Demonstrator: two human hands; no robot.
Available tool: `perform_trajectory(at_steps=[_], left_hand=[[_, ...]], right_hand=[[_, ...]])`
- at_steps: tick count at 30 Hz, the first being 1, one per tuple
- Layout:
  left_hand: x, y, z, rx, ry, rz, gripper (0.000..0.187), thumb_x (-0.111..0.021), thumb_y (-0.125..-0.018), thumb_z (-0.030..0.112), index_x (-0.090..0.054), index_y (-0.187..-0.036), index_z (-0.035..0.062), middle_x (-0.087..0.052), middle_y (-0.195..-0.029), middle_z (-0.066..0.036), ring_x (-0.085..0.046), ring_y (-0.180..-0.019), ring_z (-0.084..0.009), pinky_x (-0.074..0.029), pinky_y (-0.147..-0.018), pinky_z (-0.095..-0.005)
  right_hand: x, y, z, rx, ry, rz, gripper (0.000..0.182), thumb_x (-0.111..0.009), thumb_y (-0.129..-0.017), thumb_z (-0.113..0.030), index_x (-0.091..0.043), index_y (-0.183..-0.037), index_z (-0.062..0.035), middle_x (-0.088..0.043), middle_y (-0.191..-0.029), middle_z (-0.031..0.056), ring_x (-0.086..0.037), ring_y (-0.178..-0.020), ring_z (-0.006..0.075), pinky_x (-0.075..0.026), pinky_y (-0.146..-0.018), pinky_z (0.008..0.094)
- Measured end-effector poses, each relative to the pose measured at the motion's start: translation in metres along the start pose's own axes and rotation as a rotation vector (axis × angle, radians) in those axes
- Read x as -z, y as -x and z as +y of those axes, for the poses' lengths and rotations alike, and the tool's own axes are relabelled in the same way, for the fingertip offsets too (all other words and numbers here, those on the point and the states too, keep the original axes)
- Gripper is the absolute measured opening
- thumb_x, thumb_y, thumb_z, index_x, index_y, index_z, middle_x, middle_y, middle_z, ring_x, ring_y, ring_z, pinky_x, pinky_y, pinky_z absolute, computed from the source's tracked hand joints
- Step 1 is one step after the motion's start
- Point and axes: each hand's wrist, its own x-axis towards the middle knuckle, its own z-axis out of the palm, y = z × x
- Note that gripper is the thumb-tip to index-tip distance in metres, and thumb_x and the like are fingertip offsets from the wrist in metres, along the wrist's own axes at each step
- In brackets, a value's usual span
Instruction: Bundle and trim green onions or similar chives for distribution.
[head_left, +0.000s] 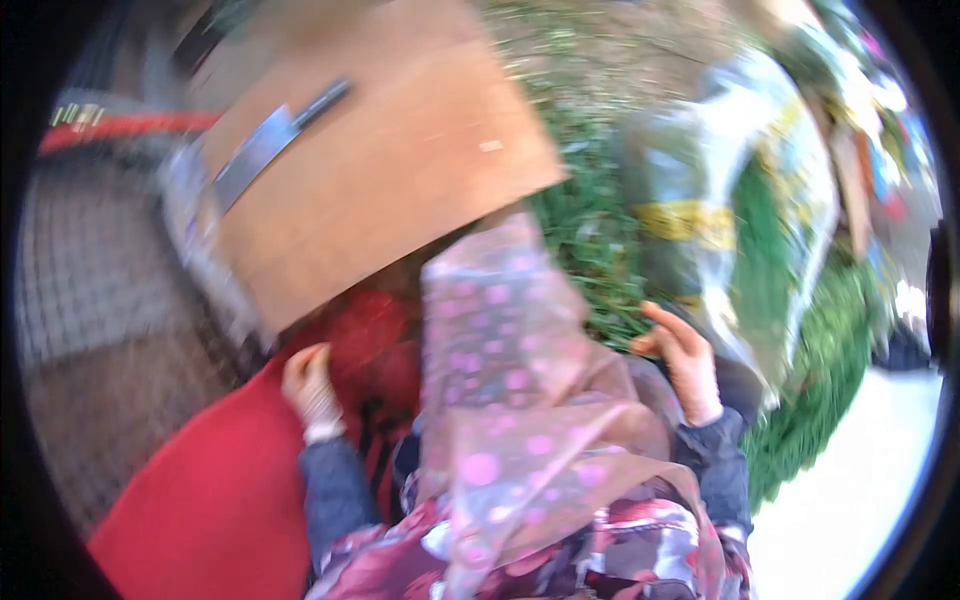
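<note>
The left hand (312, 388) is hovering by the red cover (215, 500); its fingers are curling, and I cannot tell if they are closing on something. The right hand (683, 362) is holding its fingers a little apart, beside the green leaves (605, 250). The knife (262, 150) is lying on the brown desk (390, 165). Between the hands, the dotted apron (500, 370) is hanging.

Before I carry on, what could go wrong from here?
The knife lies loose on the board, its blade close to the board's left edge; a bump could tip it off. The dotted apron reaches up to the board's near edge and might catch there. Loose greens lie close to your right hand and could get knocked about.
</note>
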Motion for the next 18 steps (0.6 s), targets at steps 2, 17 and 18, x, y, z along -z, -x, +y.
perform_trajectory(at_steps=[2,17,18], left_hand=[[-0.004,-0.033,0.039,-0.123,0.264,-0.047,0.01,-0.064,-0.088,0.001,-0.065,-0.097,0.0034,-0.066,-0.088,-0.005,-0.059,-0.078,-0.013,-0.05,-0.068,-0.0249],[-0.238,-0.375,0.025,-0.19,-0.13,-0.341,0.022,-0.062,-0.091,0.012,-0.058,-0.11,0.002,-0.062,-0.081,-0.005,-0.057,-0.066,-0.008,-0.047,-0.06,-0.0203],[-0.238,-0.366,0.032,-0.192,-0.136,-0.344,0.022,-0.062,-0.091,0.012,-0.058,-0.11,0.002,-0.062,-0.081,-0.005,-0.057,-0.066,-0.008,-0.047,-0.06,-0.0203]], right_hand=[[0.015,0.007,0.001,0.053,-0.117,-0.022,0.037,-0.05,-0.098,-0.011,-0.05,-0.133,0.0003,-0.067,-0.09,0.0076,-0.064,-0.088,0.0127,-0.05,-0.085,0.0267],[0.276,0.038,0.084,-0.202,0.869,0.704,0.121,-0.087,-0.058,-0.039,-0.017,-0.15,-0.0027,-0.037,-0.144,0.0272,-0.032,-0.138,0.0344,-0.026,-0.113,0.0384],[0.276,0.024,0.09,-0.241,1.044,0.726,0.124,-0.087,-0.057,-0.041,-0.014,-0.15,-0.0018,-0.036,-0.145,0.0272,-0.03,-0.139,0.0349,-0.025,-0.113,0.04]])
